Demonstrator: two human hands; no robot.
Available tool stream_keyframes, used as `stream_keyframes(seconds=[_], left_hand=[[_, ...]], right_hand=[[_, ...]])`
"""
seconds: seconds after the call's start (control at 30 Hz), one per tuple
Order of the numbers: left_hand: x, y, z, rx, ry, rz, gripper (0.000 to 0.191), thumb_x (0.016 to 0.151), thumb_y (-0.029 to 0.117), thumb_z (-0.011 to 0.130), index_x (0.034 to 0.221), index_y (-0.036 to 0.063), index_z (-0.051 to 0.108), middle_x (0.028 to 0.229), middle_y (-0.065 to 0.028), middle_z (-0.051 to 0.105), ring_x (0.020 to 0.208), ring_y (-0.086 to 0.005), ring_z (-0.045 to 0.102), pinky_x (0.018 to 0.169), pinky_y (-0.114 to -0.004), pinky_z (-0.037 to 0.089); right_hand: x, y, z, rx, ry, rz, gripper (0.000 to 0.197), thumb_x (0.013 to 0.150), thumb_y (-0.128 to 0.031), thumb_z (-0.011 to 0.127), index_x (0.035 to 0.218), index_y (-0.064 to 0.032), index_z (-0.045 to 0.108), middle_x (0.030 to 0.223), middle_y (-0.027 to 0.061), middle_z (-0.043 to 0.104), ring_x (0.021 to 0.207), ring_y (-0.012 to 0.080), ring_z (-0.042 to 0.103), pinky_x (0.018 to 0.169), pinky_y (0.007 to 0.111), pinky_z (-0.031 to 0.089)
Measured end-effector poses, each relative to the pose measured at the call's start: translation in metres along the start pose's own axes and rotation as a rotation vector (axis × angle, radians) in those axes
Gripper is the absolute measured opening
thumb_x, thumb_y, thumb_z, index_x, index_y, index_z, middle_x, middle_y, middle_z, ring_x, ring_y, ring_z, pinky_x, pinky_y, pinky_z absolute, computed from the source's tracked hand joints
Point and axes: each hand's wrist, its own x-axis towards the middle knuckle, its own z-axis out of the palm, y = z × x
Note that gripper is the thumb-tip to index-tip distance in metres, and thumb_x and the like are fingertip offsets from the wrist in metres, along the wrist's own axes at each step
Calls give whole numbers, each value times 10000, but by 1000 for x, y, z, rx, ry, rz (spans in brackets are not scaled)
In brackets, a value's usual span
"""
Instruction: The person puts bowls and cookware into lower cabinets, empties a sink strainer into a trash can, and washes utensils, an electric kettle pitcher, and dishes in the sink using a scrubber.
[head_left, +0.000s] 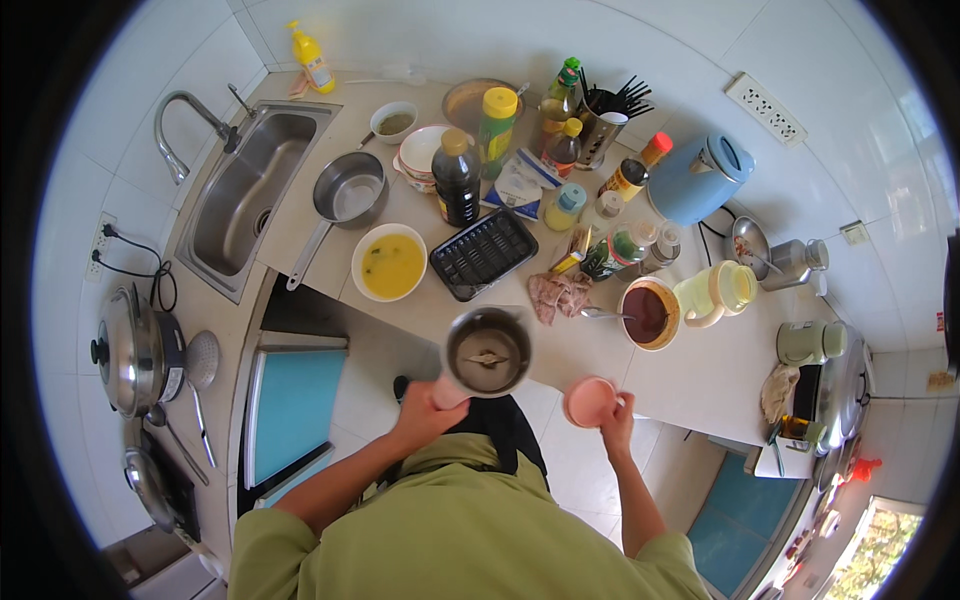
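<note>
My left hand (429, 411) grips the pale pink handle of a blender jug (489, 349). The jug is metal-lined, tilted so I look into it, and a blade shows at its bottom. It hangs over the counter's front edge. Off to the right, my right hand (617, 424) holds a round pink lid (589, 401) by its rim, apart from the jug. Beyond the jug lie a black plastic tray (484, 253) and a crumpled cloth (559, 295). A white bowl of yellow liquid (392, 263) stands to their left.
A saucepan (352, 189) sits beside the sink (251, 187), its handle pointing towards me. Several sauce bottles, among them a dark one (457, 180), crowd the back. A bowl of dark red liquid (649, 315) holds a spoon. Behind it are a pitcher (716, 292) and a blue kettle (697, 180).
</note>
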Motion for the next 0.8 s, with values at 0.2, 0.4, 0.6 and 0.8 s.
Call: stream_keyframes(seconds=[0.2, 0.4, 0.6, 0.8], left_hand=[[-43, 29, -84, 44, 113, -82, 121, 699, 84, 632, 712, -31, 596, 575, 2, 548, 566, -39, 472, 496, -228, 389], [-88, 50, -164, -318, 497, -53, 19, 635, 3, 608, 635, -15, 603, 570, -44, 557, 483, -87, 493, 414, -213, 352], [-107, 62, -261, -455, 727, 277, 95, 631, 31, 498, 687, -31, 544, 458, -54, 449, 374, -119, 376, 434, -274, 370], [-125, 14, -370, -271, 742, 397, 340, 772, 291, 568, 594, 21, 462, 422, -31, 379, 373, -115, 346, 400, -260, 334]], right_hand=[[59, -98, 75, -324, -167, -333, 556, 731, -107, 505, 1250, -126, 308, 615, 117, 548, 587, 345, 549, 555, 440, 417], [44, -128, 107, 28, -550, -167, 417, 747, -105, 437, 1161, -81, 484, 749, 62, 607, 655, 135, 558, 609, 290, 452], [-4, -267, 161, 435, -624, -143, 456, 744, -100, 438, 1193, -28, 455, 1075, 99, 563, 928, 146, 544, 826, 238, 413], [-2, -404, 310, 165, -651, -602, 398, 816, -98, 487, 1211, -74, 439, 973, 96, 586, 836, 118, 557, 736, 248, 429]])
